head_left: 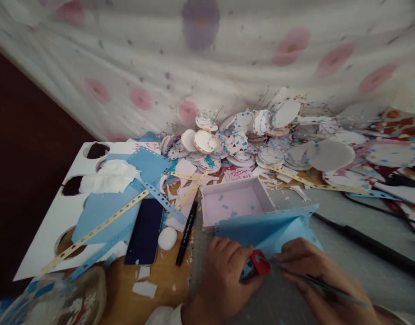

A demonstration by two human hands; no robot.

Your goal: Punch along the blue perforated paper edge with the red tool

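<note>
My left hand (224, 273) is closed around a small red object (261, 262) with a lighter patch on it; its exact kind is not clear. My right hand (324, 273), fingers pinched and slightly blurred, grips a thin dark green stick-like tool (332, 286). The right fingertips are close to the red object, with a narrow gap visible between. Just beyond both hands stands a folded sheet of blue paper (254, 230), with small holes along its edge. Behind it is a shallow pale lavender box (237, 201) with a few blue paper bits inside.
White discs with coloured dots (236, 142) are heaped along the curtain. To the left lie a dark phone (144, 232), a black marker (187, 234), a white round object (167, 238) and punched paper strips (102, 225). A black tool with a cord (373, 246) lies right.
</note>
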